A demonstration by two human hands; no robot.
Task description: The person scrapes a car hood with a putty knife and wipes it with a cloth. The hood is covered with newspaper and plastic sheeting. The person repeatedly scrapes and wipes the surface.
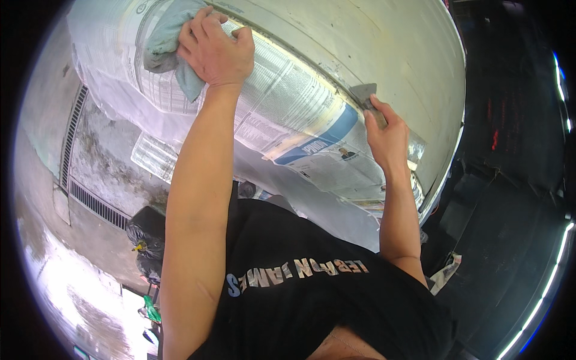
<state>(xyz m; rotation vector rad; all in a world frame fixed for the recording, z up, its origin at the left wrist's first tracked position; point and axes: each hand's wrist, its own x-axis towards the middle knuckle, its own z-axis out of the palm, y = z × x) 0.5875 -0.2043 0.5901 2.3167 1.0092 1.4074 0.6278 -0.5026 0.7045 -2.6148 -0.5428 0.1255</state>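
Observation:
At the upper left, my left hand bears on a damp-looking, bunched blue-green cloth, its fingers curled over it. Under the cloth is printed newspaper that covers part of a pale, curved vehicle panel. Farther right, my right hand pinches a small, flat grey piece between thumb and fingers. That piece, possibly sandpaper or a scraper blade, rests against the panel by the seam at the newspaper's edge. Its lower part is hidden by my fingers.
Clear plastic sheeting hangs past the newspaper on the left. Below lies a concrete floor with a drain grate. Black bags stand by my left arm. Dark surfaces and light strips are on the right.

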